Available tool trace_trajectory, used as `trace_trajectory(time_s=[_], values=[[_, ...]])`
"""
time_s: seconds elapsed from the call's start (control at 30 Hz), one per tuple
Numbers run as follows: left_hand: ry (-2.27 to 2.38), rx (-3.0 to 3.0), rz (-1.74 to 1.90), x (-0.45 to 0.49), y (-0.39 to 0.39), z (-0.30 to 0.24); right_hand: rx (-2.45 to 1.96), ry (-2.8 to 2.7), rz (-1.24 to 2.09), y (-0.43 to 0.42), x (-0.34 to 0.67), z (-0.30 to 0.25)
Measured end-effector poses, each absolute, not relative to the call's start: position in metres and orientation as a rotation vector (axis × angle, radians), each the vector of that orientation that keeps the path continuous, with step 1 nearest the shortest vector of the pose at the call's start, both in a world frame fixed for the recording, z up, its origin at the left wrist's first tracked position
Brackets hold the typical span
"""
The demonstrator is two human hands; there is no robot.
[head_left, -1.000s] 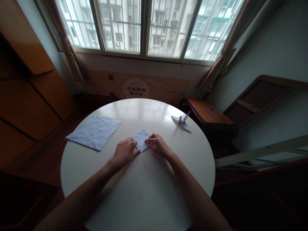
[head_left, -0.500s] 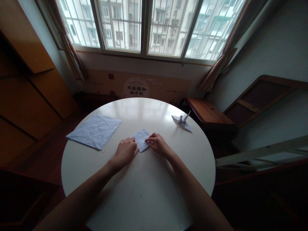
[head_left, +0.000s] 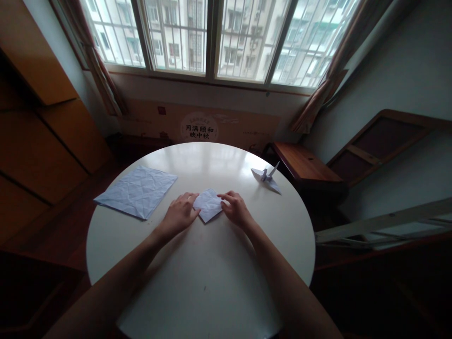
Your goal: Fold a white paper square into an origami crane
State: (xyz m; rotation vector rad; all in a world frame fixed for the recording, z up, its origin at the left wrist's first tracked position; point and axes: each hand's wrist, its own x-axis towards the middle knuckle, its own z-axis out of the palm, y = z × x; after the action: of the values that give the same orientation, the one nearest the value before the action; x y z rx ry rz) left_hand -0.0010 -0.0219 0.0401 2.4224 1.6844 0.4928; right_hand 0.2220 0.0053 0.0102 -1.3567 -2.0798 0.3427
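Observation:
A small square of folded white paper (head_left: 207, 207) lies on the round white table (head_left: 206, 263), one corner pointing towards me. My left hand (head_left: 181, 212) has its thumb and fingers about the paper's left corner. At the right corner, my right hand (head_left: 234, 208) holds the paper between thumb and forefinger, the fingertips slightly apart. Crease lines show on the paper's upper face. The parts of the side corners under my fingers are hidden.
A larger creased white sheet (head_left: 137, 192) lies at the table's left. Towards the back right stands a folded paper crane (head_left: 267, 177). Beyond the table, a wooden stool or bench (head_left: 305, 162) is near the right wall, below a barred window (head_left: 212, 37).
My left fingers have loosened from a closed grip and spread along the paper's left side. My right fingers have opened from a pinch and shifted slightly up the right corner.

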Motion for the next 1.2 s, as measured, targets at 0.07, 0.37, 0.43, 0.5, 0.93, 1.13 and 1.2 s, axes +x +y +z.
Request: trace_trajectory(time_s=[0.07,0.37,0.43,0.5,0.93,1.13,1.2], values=[[1.658,2.401,0.462,-0.003,-0.02,0.037,-1.423,-2.06,0.332,0.005,0.222,0.012],[1.578,2.404,0.467,-0.004,-0.018,0.034,-1.424,-2.08,0.379,0.007,0.221,0.008],[1.597,2.392,0.465,-0.004,-0.017,0.034,-1.424,-2.078,0.377,0.007,0.221,0.007],[1.613,2.377,0.457,-0.005,-0.016,0.033,-1.424,-2.08,0.381,0.008,0.221,0.007],[1.607,2.277,0.488,-0.007,-0.011,0.033,-1.453,-2.089,0.39,0.006,0.22,0.009],[1.634,2.209,0.521,-0.009,-0.004,0.025,-1.466,-2.114,0.383,0.006,0.22,0.01],[1.631,2.186,0.541,-0.009,-0.003,0.023,-1.459,-2.131,0.387,0.006,0.22,0.01]])
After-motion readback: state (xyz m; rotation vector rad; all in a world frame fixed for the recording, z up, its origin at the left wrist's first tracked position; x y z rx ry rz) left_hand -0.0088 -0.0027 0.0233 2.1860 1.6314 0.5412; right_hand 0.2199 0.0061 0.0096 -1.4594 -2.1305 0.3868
